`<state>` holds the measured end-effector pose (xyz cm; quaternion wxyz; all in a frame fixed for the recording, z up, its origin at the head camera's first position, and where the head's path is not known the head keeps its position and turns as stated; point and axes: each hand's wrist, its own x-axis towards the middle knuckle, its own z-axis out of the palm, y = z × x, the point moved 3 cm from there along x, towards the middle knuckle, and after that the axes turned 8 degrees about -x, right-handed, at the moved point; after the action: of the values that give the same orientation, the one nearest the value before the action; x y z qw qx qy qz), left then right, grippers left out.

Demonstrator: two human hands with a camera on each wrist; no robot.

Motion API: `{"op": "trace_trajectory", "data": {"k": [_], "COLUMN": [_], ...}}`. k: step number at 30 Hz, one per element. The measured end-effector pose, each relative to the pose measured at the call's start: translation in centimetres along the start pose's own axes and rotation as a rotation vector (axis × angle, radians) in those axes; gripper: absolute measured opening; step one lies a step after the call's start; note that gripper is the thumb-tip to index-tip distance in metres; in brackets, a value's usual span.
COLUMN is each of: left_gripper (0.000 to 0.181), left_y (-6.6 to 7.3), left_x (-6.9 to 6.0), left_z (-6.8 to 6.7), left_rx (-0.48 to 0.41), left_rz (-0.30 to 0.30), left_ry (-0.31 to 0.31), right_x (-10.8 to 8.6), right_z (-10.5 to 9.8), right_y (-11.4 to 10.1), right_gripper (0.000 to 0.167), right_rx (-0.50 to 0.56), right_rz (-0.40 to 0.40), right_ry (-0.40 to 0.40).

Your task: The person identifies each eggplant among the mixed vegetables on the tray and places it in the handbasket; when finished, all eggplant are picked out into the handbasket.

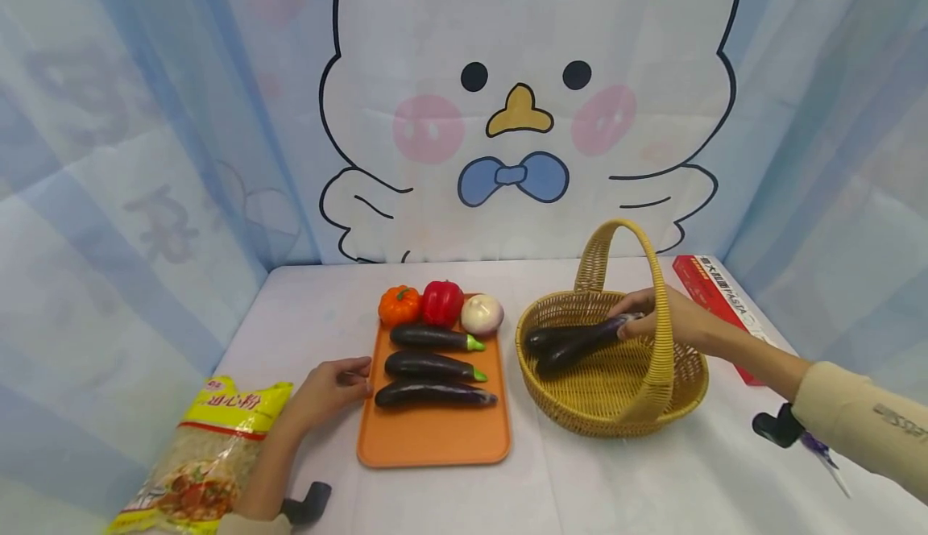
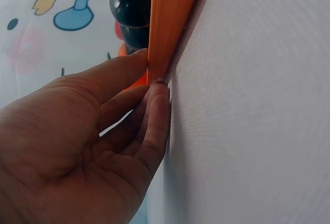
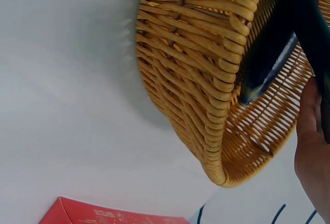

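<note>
My right hand (image 1: 670,317) reaches under the handle of the wicker basket (image 1: 685,406) and grips one eggplant (image 1: 580,350) by its paler end. A second eggplant (image 1: 547,338) lies beside it in the basket; both also show in the right wrist view. At the left edge of the orange tray (image 1: 435,446), my left hand (image 1: 329,390) pinches the rim, thumb above and fingers low by the table in the left wrist view. Three eggplants lie across the tray, the nearest eggplant (image 1: 435,394) lacking a visible green tip.
Behind the eggplants sit an orange pumpkin-shaped vegetable (image 1: 399,306), a red bell pepper (image 1: 442,304) and a round white-purple vegetable (image 1: 482,314). A yellow food bag (image 1: 210,454) lies left of my left arm. A red pasta box (image 1: 714,301) lies right of the basket.
</note>
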<state>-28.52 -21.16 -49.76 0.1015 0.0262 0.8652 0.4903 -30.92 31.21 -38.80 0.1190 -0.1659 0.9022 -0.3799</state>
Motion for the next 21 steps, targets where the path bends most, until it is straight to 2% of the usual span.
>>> {"op": "trace_trajectory", "data": {"k": [9, 21], "left_gripper": [0.051, 0.050], "left_y": [0.04, 0.27], "left_x": [0.01, -0.08], "left_z": [0.00, -0.12], "left_rx": [0.012, 0.016], "left_rz": [0.009, 0.016], "left_ry": [0.000, -0.011], "right_x": [0.10, 0.78], "right_z": [0.42, 0.30], "right_y": [0.08, 0.12], "right_gripper": [0.029, 0.029], "right_rx": [0.046, -0.016], "right_rz": [-0.003, 0.035], "right_ry": [-0.058, -0.130]}}
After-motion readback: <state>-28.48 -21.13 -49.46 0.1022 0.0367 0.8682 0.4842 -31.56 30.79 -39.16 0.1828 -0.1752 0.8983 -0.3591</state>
